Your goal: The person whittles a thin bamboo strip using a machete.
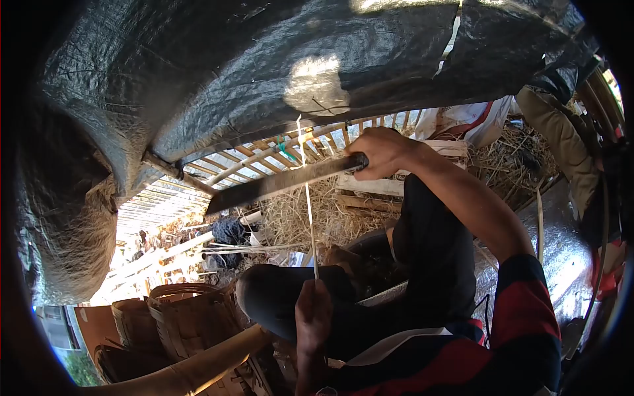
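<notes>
My right hand (383, 152) is closed around the dark handle of a machete (274, 185), whose long broad blade points left and slightly down. In my left hand (312, 313), held low over my lap, the fingers are wrapped round the lower end of a thin pale strip (310, 221), seemingly bamboo. The strip stands nearly upright, and the blade crosses it partway up. Whether blade and strip touch I cannot tell. My bent legs in dark trousers (439, 244) lie below the machete.
A dark plastic sheet (218, 79) hangs low overhead. Behind the blade is a bamboo slat fence (257, 155) with straw (297, 211) before it. Woven baskets (188, 317) and a thick bamboo pole (191, 369) are at lower left. Olive-brown cloth (555, 132) hangs at right.
</notes>
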`<state>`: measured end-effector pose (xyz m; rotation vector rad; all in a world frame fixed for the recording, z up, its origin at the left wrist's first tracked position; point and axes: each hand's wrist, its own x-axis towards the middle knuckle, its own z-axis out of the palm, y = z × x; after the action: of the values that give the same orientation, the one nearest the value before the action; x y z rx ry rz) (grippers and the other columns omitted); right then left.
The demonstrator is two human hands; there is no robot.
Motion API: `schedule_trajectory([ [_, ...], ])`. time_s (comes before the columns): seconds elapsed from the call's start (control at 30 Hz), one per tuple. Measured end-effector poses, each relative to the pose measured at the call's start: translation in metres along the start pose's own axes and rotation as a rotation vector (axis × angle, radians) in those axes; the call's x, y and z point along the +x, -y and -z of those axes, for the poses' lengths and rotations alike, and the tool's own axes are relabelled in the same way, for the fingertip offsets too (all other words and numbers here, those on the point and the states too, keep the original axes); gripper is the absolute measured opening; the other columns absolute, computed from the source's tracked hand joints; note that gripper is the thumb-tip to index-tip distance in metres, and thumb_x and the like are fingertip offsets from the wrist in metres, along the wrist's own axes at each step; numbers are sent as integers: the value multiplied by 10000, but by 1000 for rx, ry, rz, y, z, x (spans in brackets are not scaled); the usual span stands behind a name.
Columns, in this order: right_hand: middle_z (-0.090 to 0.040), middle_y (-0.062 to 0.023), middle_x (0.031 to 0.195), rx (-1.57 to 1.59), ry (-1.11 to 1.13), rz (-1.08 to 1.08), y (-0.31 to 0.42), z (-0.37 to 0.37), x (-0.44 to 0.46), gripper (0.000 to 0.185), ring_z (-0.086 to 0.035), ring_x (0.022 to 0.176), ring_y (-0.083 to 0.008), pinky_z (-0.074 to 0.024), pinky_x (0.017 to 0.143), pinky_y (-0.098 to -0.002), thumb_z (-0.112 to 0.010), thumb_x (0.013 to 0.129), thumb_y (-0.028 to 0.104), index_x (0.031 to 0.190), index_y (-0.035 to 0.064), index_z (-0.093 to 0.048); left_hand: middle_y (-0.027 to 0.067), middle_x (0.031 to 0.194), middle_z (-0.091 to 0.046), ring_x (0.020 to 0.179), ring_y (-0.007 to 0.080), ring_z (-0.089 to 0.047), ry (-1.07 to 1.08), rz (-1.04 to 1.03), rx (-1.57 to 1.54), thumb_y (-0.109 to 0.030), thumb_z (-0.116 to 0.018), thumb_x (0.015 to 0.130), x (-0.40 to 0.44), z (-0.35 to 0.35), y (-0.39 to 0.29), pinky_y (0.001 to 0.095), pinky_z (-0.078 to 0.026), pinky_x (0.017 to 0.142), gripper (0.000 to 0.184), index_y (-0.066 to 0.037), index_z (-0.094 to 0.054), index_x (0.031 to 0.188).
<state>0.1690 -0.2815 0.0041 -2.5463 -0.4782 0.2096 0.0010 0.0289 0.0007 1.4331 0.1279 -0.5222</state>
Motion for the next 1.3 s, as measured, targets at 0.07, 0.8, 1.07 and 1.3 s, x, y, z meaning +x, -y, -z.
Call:
schedule_trajectory([
  [0.07, -626, -138, 678, -80, 52, 110, 20, -11, -3, 236, -645, 685, -318, -472, 618, -442, -681, 674, 304, 787, 100, -646, -81, 707, -359, 608, -10, -323, 58, -31, -73, -106, -462, 997, 0, -1, -1, 177, -259, 496, 121, -92, -464, 876],
  [0.8, -650, -166, 745, -75, -127, -119, -34, -9, 12, 310, -648, 753, -350, -493, 685, -458, -691, 645, 292, 852, 61, -677, 221, 741, -595, 686, 438, -617, -159, -353, 819, -74, -495, 947, 3, -14, 17, 472, -453, 516, 64, -52, -507, 1006],
  [1.07, -655, -132, 717, -87, 111, -85, -6, 4, 6, 278, -651, 701, -322, -491, 648, -448, -698, 644, 282, 847, 92, -697, 217, 713, -610, 632, 432, -616, -167, -313, 833, -56, -512, 930, 1, -14, 18, 458, -458, 483, 73, -49, -509, 1003],
  [1.3, -671, -165, 810, -92, 177, -145, -1, -1, -2, 333, -660, 780, -330, -503, 710, -455, -708, 677, 304, 897, 54, -690, 220, 698, -602, 627, 432, -613, -193, -345, 846, -63, -517, 931, -3, -14, 23, 462, -456, 481, 71, -58, -514, 1001],
])
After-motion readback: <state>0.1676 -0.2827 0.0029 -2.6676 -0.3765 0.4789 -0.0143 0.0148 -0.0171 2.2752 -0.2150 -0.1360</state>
